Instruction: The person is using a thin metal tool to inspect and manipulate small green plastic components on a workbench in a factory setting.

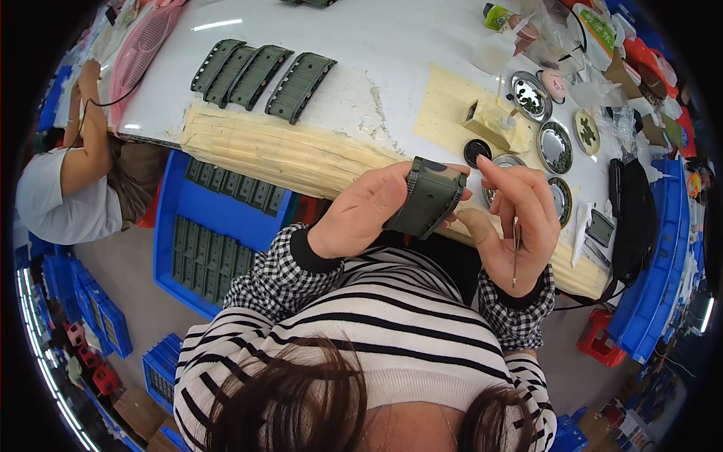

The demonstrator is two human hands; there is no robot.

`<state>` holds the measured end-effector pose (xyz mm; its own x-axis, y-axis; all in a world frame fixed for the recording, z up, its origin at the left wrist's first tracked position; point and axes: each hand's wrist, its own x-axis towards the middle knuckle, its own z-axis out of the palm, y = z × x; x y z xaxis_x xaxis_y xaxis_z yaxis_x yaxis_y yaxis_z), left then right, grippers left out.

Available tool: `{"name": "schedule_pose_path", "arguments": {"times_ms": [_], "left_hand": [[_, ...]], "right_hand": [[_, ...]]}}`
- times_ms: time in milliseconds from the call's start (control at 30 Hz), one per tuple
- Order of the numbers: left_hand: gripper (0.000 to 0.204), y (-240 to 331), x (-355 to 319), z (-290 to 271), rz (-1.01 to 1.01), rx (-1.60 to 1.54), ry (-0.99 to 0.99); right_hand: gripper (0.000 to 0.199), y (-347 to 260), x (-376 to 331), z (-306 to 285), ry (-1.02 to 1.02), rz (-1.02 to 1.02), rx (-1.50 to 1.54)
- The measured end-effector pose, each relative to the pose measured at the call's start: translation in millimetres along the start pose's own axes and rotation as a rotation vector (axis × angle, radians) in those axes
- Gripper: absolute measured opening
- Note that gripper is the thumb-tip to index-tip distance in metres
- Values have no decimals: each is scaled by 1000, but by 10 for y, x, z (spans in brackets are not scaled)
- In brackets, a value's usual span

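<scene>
My left hand (354,215) grips a curved dark-green plastic part (428,200) with ridged edges, held up in front of my chest. My right hand (523,211) is just right of it, its thumb and forefinger close to the part's edge. A thin metal tool (516,256), perhaps tweezers, is tucked in my right hand and points down toward the wrist. Whether the right fingertips touch the part, or pinch something tiny, I cannot tell. Several similar green parts (301,87) lie on the white table (361,45), beyond my left hand.
Yellowish padding (263,147) lines the table's front edge. Metal dishes (556,147) with small dark-green pieces stand at right, near a tan holder (497,128) and a black round dish (477,152). A blue bin (169,226) of green parts is at left. Another person (75,181) sits far left.
</scene>
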<state>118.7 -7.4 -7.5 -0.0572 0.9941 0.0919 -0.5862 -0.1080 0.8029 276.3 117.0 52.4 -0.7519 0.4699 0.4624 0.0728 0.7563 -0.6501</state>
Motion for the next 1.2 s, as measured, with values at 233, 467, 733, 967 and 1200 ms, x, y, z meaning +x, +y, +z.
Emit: {"name": "schedule_pose_path", "arguments": {"times_ms": [233,467,733,967,1200], "left_hand": [[59,163,-33,105,-42,195,96],[63,381,95,-192,60,633,507],[63,356,161,-504,351,1560,672],[43,561,182,-746,342,1767,766],[25,1033,382,-905,610,1938,661]], "right_hand": [[71,15,-112,-76,180,26,77],[92,56,-180,-99,206,112,102],[89,87,-194,-130,160,112,104],[93,135,-218,-158,182,97,119],[106,169,-257,-236,260,111,-47]]}}
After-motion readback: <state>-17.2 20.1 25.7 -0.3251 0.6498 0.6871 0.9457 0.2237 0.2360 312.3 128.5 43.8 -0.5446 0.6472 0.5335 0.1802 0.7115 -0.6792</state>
